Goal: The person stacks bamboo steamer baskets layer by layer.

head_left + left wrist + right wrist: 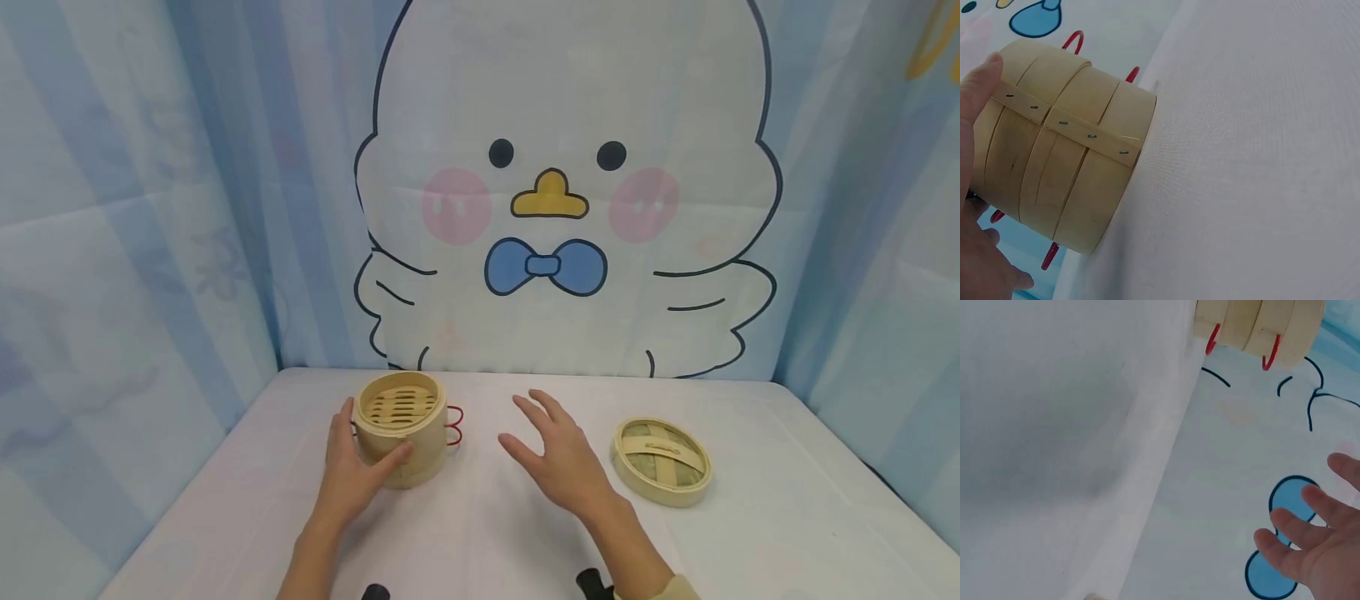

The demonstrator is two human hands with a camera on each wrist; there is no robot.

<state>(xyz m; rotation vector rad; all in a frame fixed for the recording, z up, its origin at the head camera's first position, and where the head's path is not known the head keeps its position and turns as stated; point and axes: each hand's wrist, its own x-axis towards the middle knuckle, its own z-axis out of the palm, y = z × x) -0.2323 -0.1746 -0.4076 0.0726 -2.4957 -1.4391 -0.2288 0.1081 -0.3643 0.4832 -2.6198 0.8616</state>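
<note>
A stacked bamboo steamer (422, 457) stands at the left of the white table, its slatted top tier uncovered. Red loop handles (454, 435) stick out from its sides. My left hand (354, 482) grips the stack, thumb across the front and fingers along the left side. In the left wrist view, the thumb lies near the top rim of the steamer (1066, 150), whose base meets the cloth. My right hand (564, 468) hovers with spread, relaxed fingers between the steamer and the round bamboo lid (643, 483), holding nothing.
The lid, with crossed strips and a strap handle, lies flat on the right of the white-covered table (480, 542). Behind the table hangs a curtain (558, 333) printed with a cartoon bird. More pale blue curtains (112, 292) enclose both sides.
</note>
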